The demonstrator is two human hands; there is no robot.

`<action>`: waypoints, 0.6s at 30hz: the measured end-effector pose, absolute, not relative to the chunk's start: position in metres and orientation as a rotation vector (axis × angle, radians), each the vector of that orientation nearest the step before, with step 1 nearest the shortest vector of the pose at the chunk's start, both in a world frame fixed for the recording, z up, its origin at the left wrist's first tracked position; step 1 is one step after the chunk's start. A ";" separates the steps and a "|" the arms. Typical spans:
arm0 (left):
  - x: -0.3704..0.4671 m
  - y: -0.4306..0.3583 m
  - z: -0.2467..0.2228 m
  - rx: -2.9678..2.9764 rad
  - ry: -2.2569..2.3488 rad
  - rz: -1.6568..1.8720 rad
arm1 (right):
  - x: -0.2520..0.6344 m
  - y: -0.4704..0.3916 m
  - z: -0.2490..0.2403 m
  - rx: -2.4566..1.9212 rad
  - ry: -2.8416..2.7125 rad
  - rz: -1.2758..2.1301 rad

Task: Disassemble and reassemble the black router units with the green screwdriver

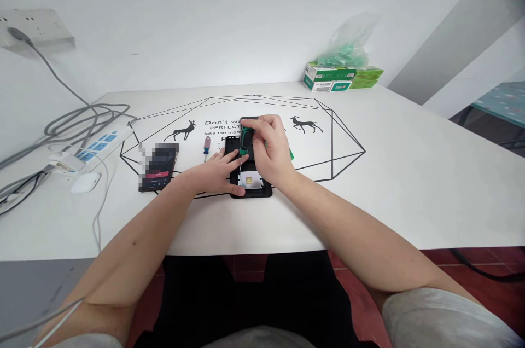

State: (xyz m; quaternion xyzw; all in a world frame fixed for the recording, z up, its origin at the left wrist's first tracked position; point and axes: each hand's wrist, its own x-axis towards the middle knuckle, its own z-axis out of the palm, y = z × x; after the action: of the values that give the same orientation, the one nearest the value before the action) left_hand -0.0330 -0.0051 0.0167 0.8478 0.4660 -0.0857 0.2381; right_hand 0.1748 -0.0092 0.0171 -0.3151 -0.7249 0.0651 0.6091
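Observation:
My right hand (274,145) is closed round the green and black handle of a screwdriver (245,140), held upright with its thin shaft pointing down. Below it lies a black plastic housing (268,191) with a white card-like plate (255,179) bearing a gold square. My left hand (217,174) rests flat on the housing's left side, fingers spread, its fingertips close to the shaft. Exactly where the screwdriver tip touches is hidden by the left fingers. Something green (291,154) shows partly behind my right hand.
A second screwdriver (206,146) with a clear reddish and blue handle lies left of the housing, near a phone (159,167). Farther left are a power strip (100,145), cables and a white earbud case (86,183). Green and white boxes (330,75) with a plastic bag stand at the back right.

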 end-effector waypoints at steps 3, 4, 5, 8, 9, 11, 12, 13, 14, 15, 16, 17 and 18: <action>-0.034 -0.004 0.015 2.322 1.275 -0.228 | 0.173 -0.012 0.019 -0.717 -1.677 0.179; -0.035 -0.004 0.014 2.328 1.269 -0.226 | 0.173 -0.013 0.020 -0.714 -1.676 0.208; -0.035 -0.003 0.013 2.337 1.260 -0.223 | 0.172 -0.015 0.021 -0.715 -1.671 0.248; -0.037 -0.002 0.011 2.367 1.236 -0.203 | 0.169 -0.018 0.024 -0.774 -1.620 0.407; -0.037 -0.002 0.011 2.369 1.237 -0.209 | 0.169 -0.019 0.024 -0.811 -1.597 0.462; -0.036 -0.002 0.012 2.361 1.249 -0.239 | 0.168 -0.021 0.025 -0.879 -1.559 0.563; -0.036 -0.003 0.013 2.352 1.256 -0.254 | 0.167 -0.021 0.025 -0.903 -1.549 0.604; -0.036 -0.003 0.014 2.345 1.260 -0.264 | 0.167 -0.022 0.025 -0.918 -1.546 0.634; -0.035 -0.003 0.014 2.341 1.259 -0.263 | 0.167 -0.022 0.025 -0.928 -1.551 0.651; -0.035 -0.003 0.014 2.341 1.253 -0.251 | 0.167 -0.023 0.026 -0.933 -1.562 0.652; -0.035 -0.003 0.014 2.341 1.245 -0.236 | 0.167 -0.023 0.026 -0.935 -1.578 0.638; -0.035 -0.003 0.014 2.337 1.241 -0.227 | 0.167 -0.022 0.026 -0.931 -1.595 0.611; -0.035 -0.002 0.013 2.330 1.242 -0.227 | 0.168 -0.021 0.026 -0.922 -1.614 0.574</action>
State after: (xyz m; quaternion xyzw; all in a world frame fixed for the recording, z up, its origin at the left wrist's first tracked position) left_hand -0.0354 -0.0024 0.0135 0.8528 0.4546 -0.0830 0.2430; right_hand 0.1682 -0.0215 0.0261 -0.3915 -0.6855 0.2439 0.5632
